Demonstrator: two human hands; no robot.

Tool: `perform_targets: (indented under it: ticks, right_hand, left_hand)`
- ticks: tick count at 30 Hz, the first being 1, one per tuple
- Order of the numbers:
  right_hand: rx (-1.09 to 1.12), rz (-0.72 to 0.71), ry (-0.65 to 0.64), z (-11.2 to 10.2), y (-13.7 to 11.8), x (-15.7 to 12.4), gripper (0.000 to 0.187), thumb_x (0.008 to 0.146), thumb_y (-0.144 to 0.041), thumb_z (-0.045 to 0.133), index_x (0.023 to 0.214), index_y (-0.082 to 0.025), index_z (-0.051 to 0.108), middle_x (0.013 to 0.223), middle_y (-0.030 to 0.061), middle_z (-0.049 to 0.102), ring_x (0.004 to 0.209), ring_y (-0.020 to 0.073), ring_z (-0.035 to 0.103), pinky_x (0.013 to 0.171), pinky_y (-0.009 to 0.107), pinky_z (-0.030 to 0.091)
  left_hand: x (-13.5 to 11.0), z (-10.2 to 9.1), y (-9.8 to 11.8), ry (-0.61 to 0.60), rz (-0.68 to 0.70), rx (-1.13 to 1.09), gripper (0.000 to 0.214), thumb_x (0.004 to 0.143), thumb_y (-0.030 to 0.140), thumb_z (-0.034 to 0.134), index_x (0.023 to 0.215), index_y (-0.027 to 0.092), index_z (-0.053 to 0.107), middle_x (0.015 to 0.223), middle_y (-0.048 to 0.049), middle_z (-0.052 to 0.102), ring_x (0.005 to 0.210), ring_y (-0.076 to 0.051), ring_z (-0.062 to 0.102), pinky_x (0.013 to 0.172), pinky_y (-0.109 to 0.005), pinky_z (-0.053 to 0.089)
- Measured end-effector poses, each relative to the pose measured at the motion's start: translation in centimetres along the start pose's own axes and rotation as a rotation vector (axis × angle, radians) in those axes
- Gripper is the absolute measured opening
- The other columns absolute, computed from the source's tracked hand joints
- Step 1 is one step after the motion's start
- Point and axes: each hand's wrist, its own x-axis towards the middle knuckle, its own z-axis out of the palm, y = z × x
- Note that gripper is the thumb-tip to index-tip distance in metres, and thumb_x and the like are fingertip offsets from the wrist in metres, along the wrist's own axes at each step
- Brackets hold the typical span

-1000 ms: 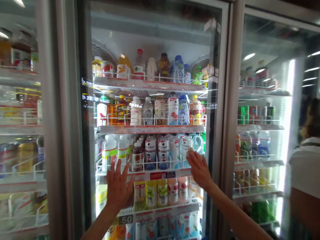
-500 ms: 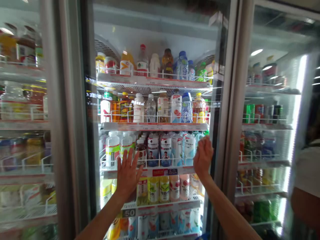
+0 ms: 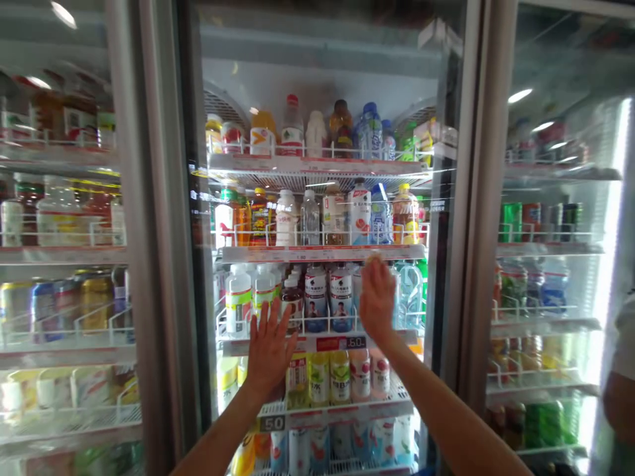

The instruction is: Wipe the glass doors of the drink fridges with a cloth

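I face a glass-fronted drinks fridge [image 3: 317, 79]. My left hand [image 3: 270, 350] lies flat against the middle glass door, fingers spread and pointing up, in front of the shelf edge with the price strip [image 3: 342, 342]. My right hand [image 3: 377, 301] is flat against the same glass a little higher and to the right, fingers together, in front of white-labelled bottles [image 3: 316, 294]. Something small and pale shows at its fingertips; I cannot make out what it is. Neither hand grips anything that I can see.
Behind the glass, wire shelves hold rows of bottles [image 3: 317, 211]. A metal door post [image 3: 476, 198] stands just right of my right hand. Further fridge doors with cans [image 3: 54, 297] flank both sides. Another person's body [image 3: 622, 370] shows at the far right edge.
My right hand slid right towards the door post, then back left and slightly up across the glass. My left hand stayed flat on the glass. The view shifted a little to the left.
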Motion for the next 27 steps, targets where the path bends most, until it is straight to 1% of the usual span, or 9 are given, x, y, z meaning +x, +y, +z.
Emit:
perform_targets:
  ticks: [2, 4, 8, 10, 15, 19, 21, 25, 27]
  right_hand:
    - [0.062, -0.305, -0.184, -0.1, -1.3, -0.8, 0.055, 0.084, -0.01, 0.035, 0.137, -0.024, 0.036, 0.147, -0.0004, 0.029, 0.138, 0.0175, 0.016, 0.113, 0.041, 0.018]
    - [0.08, -0.389, -0.233, -0.1, -1.3, -1.0, 0.055, 0.083, -0.01, 0.036, 0.136, -0.027, 0.036, 0.145, -0.0024, 0.032, 0.138, 0.0157, 0.019, 0.114, 0.041, 0.017]
    - [-0.011, 0.106, 0.061, 0.6, 0.8, 1.2, 0.058, 0.085, -0.012, 0.036, 0.141, -0.022, 0.026, 0.148, 0.008, 0.024, 0.138, 0.0239, 0.018, 0.107, 0.053, 0.023]
    - [-0.008, 0.143, 0.085, 1.0, 0.2, 1.6, 0.059, 0.085, -0.012, 0.035, 0.142, -0.021, 0.024, 0.148, 0.0092, 0.023, 0.138, 0.0248, 0.015, 0.107, 0.054, 0.023]
    - [0.123, -0.355, -0.217, 0.7, -2.2, -0.2, 0.058, 0.083, -0.009, 0.037, 0.139, -0.025, 0.031, 0.143, 0.0015, 0.036, 0.138, 0.0166, 0.02, 0.113, 0.043, 0.016]
    - [0.019, 0.084, 0.006, 1.0, -0.5, 0.7, 0.056, 0.085, -0.013, 0.037, 0.14, -0.023, 0.029, 0.146, 0.0077, 0.029, 0.138, 0.0217, 0.018, 0.11, 0.05, 0.018]
    - [0.002, 0.167, 0.048, 1.2, -0.9, 0.8, 0.057, 0.085, -0.014, 0.037, 0.141, -0.021, 0.028, 0.147, 0.0097, 0.026, 0.139, 0.0238, 0.015, 0.109, 0.052, 0.019]
    - [0.126, -0.292, -0.18, 1.1, -3.6, -0.9, 0.056, 0.083, -0.012, 0.039, 0.137, -0.025, 0.035, 0.143, 0.0037, 0.037, 0.138, 0.0172, 0.019, 0.113, 0.043, 0.013]
    - [0.139, -0.332, -0.208, 1.0, -3.6, -1.0, 0.055, 0.083, -0.012, 0.04, 0.135, -0.025, 0.038, 0.142, 0.0027, 0.039, 0.137, 0.0162, 0.02, 0.114, 0.041, 0.011]
  left_hand:
    - [0.0, 0.0, 0.0, 0.009, 0.003, 0.006, 0.068, 0.085, 0.027, 0.048, 0.144, 0.022, 0.013, 0.15, -0.0091, 0.013, 0.138, -0.028, 0.01, 0.111, -0.049, 0.015]
    - [0.0, -0.1, 0.0, 0.016, 0.014, 0.014, 0.068, 0.086, 0.028, 0.048, 0.144, 0.022, 0.012, 0.15, -0.0091, 0.013, 0.138, -0.027, 0.011, 0.112, -0.048, 0.015]
    - [-0.1, -0.3, 0.0, 0.01, 0.026, 0.028, 0.068, 0.086, 0.026, 0.046, 0.144, 0.023, 0.011, 0.15, -0.0088, 0.014, 0.138, -0.027, 0.011, 0.111, -0.047, 0.016]
    - [-0.1, -0.3, 0.0, 0.008, 0.026, 0.042, 0.069, 0.085, 0.025, 0.045, 0.144, 0.022, 0.01, 0.15, -0.0091, 0.013, 0.138, -0.027, 0.011, 0.111, -0.047, 0.016]
    - [-0.2, -0.4, -0.4, 0.006, 0.051, 0.062, 0.068, 0.084, 0.026, 0.047, 0.144, 0.021, 0.013, 0.15, -0.0097, 0.016, 0.138, -0.027, 0.011, 0.111, -0.046, 0.016]
    - [-0.4, -0.4, -0.6, -0.013, 0.062, 0.061, 0.064, 0.084, 0.025, 0.046, 0.142, 0.021, 0.021, 0.149, -0.0093, 0.02, 0.138, -0.025, 0.013, 0.111, -0.044, 0.017]
    - [-0.4, -0.4, -0.5, -0.007, 0.054, 0.061, 0.062, 0.084, 0.025, 0.046, 0.142, 0.021, 0.023, 0.149, -0.0091, 0.02, 0.138, -0.025, 0.013, 0.111, -0.044, 0.017]
    - [-0.2, -0.7, -0.4, 0.001, 0.048, 0.049, 0.061, 0.085, 0.024, 0.046, 0.141, 0.021, 0.024, 0.149, -0.0099, 0.02, 0.138, -0.026, 0.013, 0.111, -0.045, 0.017]
    - [-0.2, -0.9, -0.7, 0.001, 0.068, 0.035, 0.06, 0.085, 0.023, 0.045, 0.141, 0.02, 0.025, 0.148, -0.0096, 0.022, 0.138, -0.024, 0.013, 0.112, -0.043, 0.016]
